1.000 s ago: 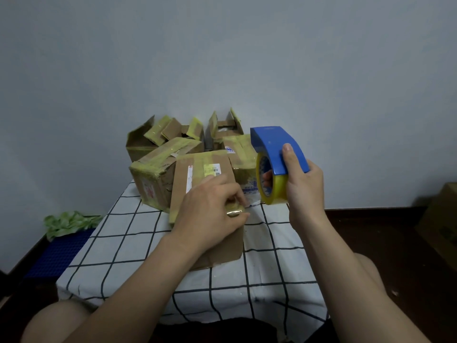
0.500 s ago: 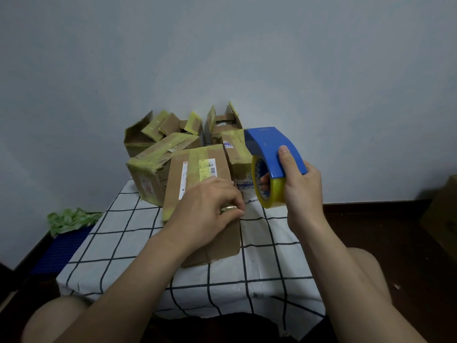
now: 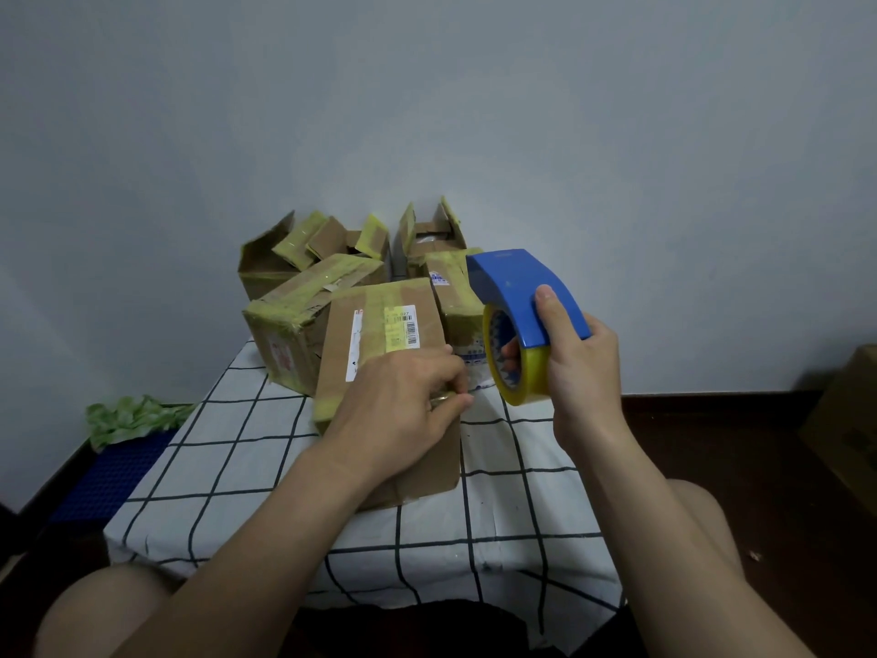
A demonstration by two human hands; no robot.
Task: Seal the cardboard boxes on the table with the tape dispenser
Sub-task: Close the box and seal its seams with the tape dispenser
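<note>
Tape dispenser (image 3: 517, 296) gripped by right hand (image 3: 584, 372); left hand (image 3: 398, 408) pinches tape (image 3: 443, 399) on closed box (image 3: 375, 301).

Brightness: dim, flat indoor light; colours muted, with a cool grey cast on the wall (image 3: 474, 111).
Source: cannot tell; the wall is palest around the middle and darkens toward the upper corners.
Shadows: soft-edged; a faint one on the counter cloth (image 3: 237, 448) beside the front box (image 3: 379, 334); the floor (image 3: 735, 444) is nearly black.
Glare: small glints on the yellow tape roll (image 3: 534, 377) and on the tape end (image 3: 443, 397) pinched by the left hand (image 3: 398, 406).
Focus: crisp in the centre, where the bars on the barcode label (image 3: 401, 327) show; softer toward the edges.
Distortion: wide-angle; the cloth's grid lines splay and the forearms (image 3: 664, 539) swell toward the bottom edge.
</note>
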